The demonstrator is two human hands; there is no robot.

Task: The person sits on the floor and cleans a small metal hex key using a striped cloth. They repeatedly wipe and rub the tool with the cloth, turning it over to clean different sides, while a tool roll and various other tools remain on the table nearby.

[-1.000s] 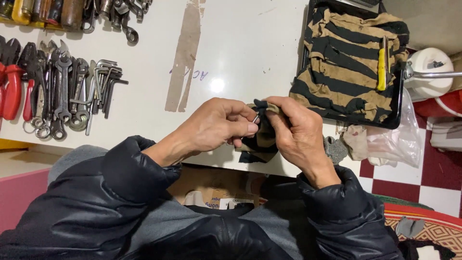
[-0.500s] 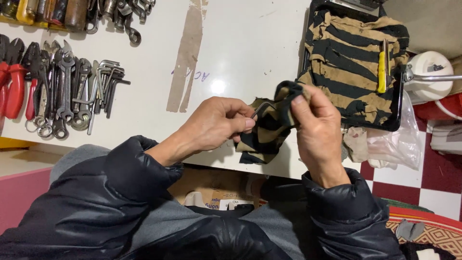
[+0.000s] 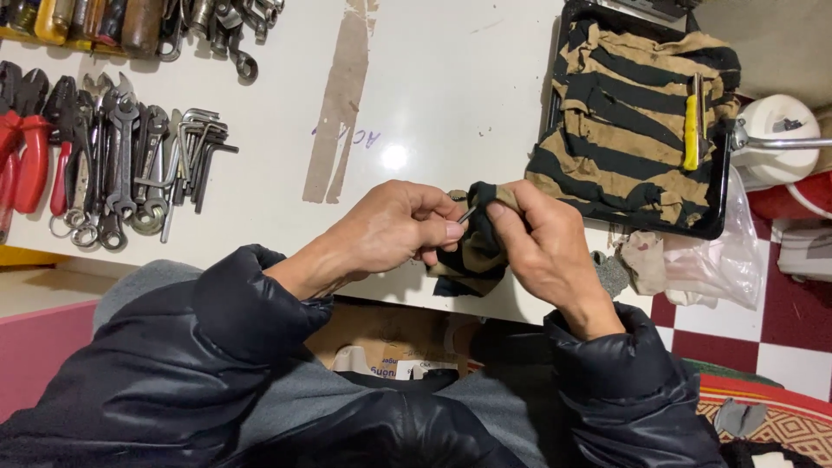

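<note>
Your left hand is pinching a small metal key at its fingertips. Your right hand is gripping a striped rag, pressing it around the key's tip. Both are meeting just above the table edge. Wrenches are lying well left of your hands.

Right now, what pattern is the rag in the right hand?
Black and tan stripes on the rag, clearest in the head view.
</note>
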